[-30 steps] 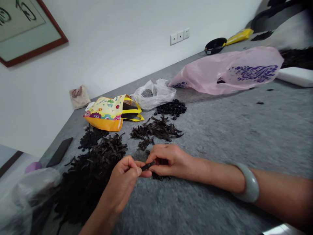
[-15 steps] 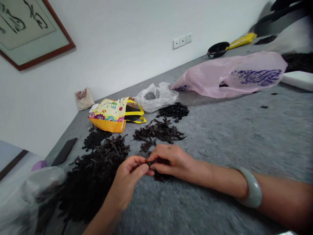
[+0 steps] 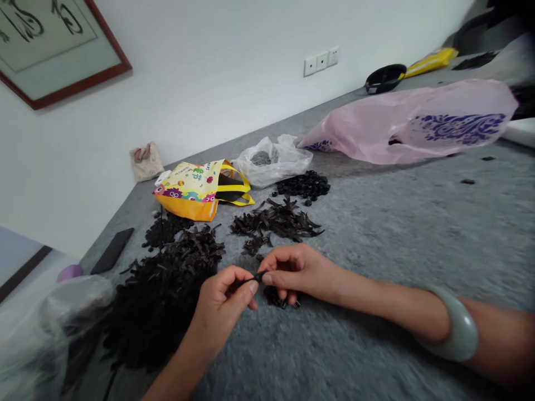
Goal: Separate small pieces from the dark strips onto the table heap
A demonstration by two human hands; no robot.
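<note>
A small black piece (image 3: 258,276), too small to name surely, is pinched between my two hands. My left hand (image 3: 228,295) grips one end with thumb and forefinger. From the other side my right hand (image 3: 295,273), with a pale green bangle (image 3: 455,326) on its forearm, pinches it too. Under the right fingers lies a little heap of small dark parts (image 3: 278,298). Just beyond the hands is a pile of dark ribbon-like strips (image 3: 278,219). A large heap of black strips (image 3: 159,301) spreads left of my left hand.
Behind the strips are round black pieces (image 3: 307,184), a white plastic bag (image 3: 271,161) and a yellow tote bag (image 3: 190,192). A pink plastic bag (image 3: 368,122) lies back right. A dark flat slab (image 3: 112,250) and a clear bag (image 3: 75,306) are at the left.
My hands have drawn slightly apart, with the black piece showing more between the fingertips. The right forearm has shifted a little to the right, and the view has turned slightly.
</note>
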